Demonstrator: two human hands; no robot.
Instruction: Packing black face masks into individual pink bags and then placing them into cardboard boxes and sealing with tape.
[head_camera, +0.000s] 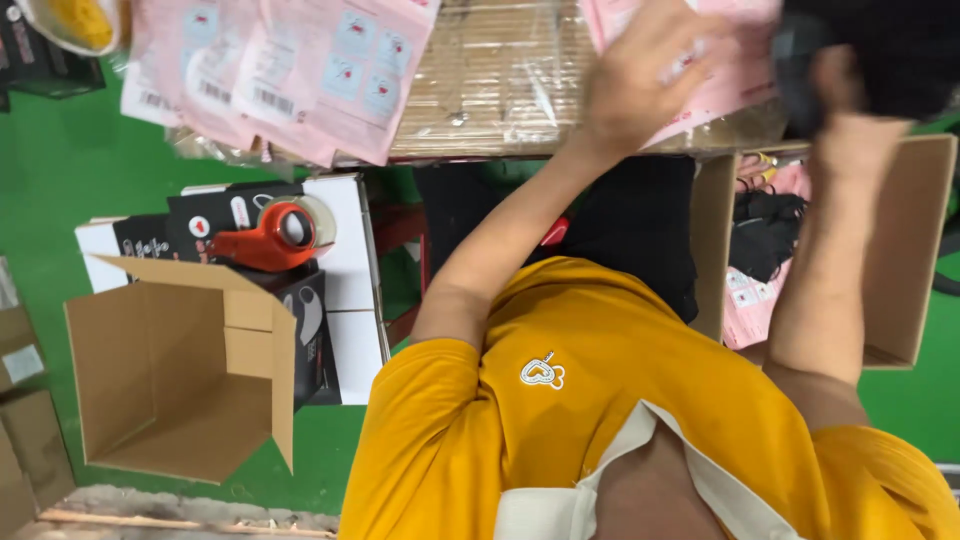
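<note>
Above the open cardboard box (920, 250), the right hand (838, 85) has its grip closed on a black fabric bundle (890, 45). It is probably soft and light, best gathered in a fistful. Left of the box, the left hand (645, 75) rests spread on thin pink packets (720, 70), likely slippery, best pinched at an edge.

Packing and dispatch workroom, green-painted floor (60, 170).

Landmark: open brown corrugated cardboard carton (180, 375) on the floor. Just behind it, an orange handheld tape dispenser (270, 235) on flat black-and-white printed boxes (335, 250); beyond, stacked pink plastic mailer pouches with barcode labels (300, 70); far across, a second brown carton holding pouches (915, 250).
</note>
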